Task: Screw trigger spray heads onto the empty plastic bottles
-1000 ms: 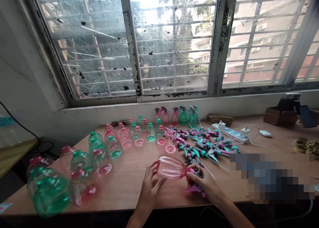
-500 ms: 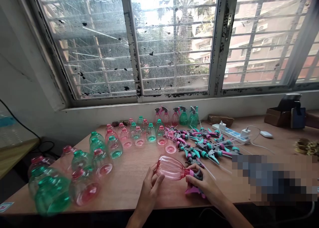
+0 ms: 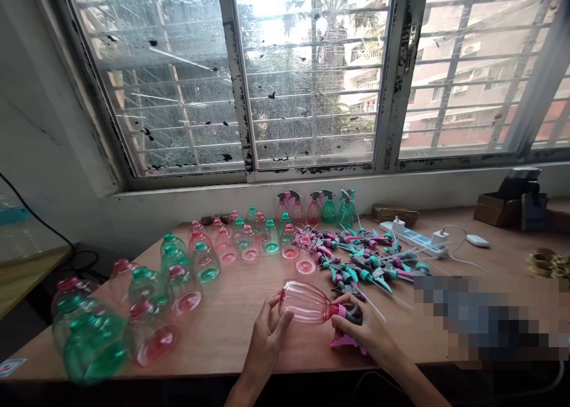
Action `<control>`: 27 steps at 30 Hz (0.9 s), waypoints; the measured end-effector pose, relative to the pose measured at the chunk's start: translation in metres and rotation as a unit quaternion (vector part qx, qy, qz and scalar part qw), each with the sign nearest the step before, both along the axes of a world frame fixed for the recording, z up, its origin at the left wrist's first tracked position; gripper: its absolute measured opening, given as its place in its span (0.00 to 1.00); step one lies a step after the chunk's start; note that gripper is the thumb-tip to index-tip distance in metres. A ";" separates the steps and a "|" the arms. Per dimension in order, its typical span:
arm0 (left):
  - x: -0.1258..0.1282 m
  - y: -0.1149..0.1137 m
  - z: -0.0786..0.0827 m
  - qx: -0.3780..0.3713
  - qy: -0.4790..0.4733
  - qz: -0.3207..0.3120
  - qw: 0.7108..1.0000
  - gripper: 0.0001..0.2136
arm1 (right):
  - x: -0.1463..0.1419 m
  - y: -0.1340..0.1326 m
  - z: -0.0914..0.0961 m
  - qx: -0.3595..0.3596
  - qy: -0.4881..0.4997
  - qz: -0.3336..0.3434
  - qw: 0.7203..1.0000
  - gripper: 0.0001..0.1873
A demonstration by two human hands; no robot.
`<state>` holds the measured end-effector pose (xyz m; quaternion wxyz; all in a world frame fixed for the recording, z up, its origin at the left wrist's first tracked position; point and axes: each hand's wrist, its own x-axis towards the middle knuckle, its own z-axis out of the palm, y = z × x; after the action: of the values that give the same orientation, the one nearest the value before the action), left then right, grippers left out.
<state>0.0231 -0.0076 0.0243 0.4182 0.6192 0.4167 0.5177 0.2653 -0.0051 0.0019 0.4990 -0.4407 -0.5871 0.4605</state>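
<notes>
Left hand (image 3: 269,331) half-curled round base of pink bottle (image 3: 307,302) | right hand (image 3: 363,327) closed on sprayer (image 3: 353,315) at its neck | loose sprayers (image 3: 364,275) far, right; bottles (image 3: 206,262) left on tabletop (image 3: 218,333)

A: Pink see-through plastic spray bottles (image 3: 297,212) with trigger heads?
B: Four, counting the held bottle (image 3: 306,303).
A: Green see-through plastic spray bottles (image 3: 328,212)?
B: At least two; overlapping.
A: Open-necked plastic bottles?
B: Green open bottles (image 3: 270,239), roughly ten; pink open bottles (image 3: 224,245), roughly thirteen.
A: Loose pink, teal and grey trigger heads (image 3: 365,275)?
B: Tangled, uncountable.
A: White-and-blue power strip (image 3: 416,237)?
B: One; white plugs (image 3: 439,237), two.
</notes>
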 end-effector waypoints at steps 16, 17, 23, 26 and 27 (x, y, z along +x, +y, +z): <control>-0.004 0.010 -0.017 0.081 0.063 0.018 0.995 0.27 | -0.001 0.002 -0.001 -0.015 0.048 0.011 0.999 0.21; -0.003 0.009 -0.017 0.070 0.051 0.009 0.996 0.27 | -0.001 0.001 0.000 -0.011 0.033 0.011 0.999 0.21; -0.001 0.005 -0.011 0.013 -0.025 0.005 1.000 0.20 | -0.002 -0.002 0.004 0.022 -0.022 -0.002 1.000 0.18; -0.002 0.007 -0.013 0.011 -0.022 0.003 1.000 0.20 | -0.001 0.000 0.000 0.009 -0.006 -0.004 1.000 0.19; -0.002 0.007 -0.014 0.017 -0.015 0.001 1.000 0.21 | -0.001 0.001 -0.002 0.003 0.006 -0.004 1.000 0.19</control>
<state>0.0209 -0.0002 0.0103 0.4130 0.6181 0.4024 0.5342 0.2642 -0.0039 -0.0002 0.5059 -0.4386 -0.5838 0.4591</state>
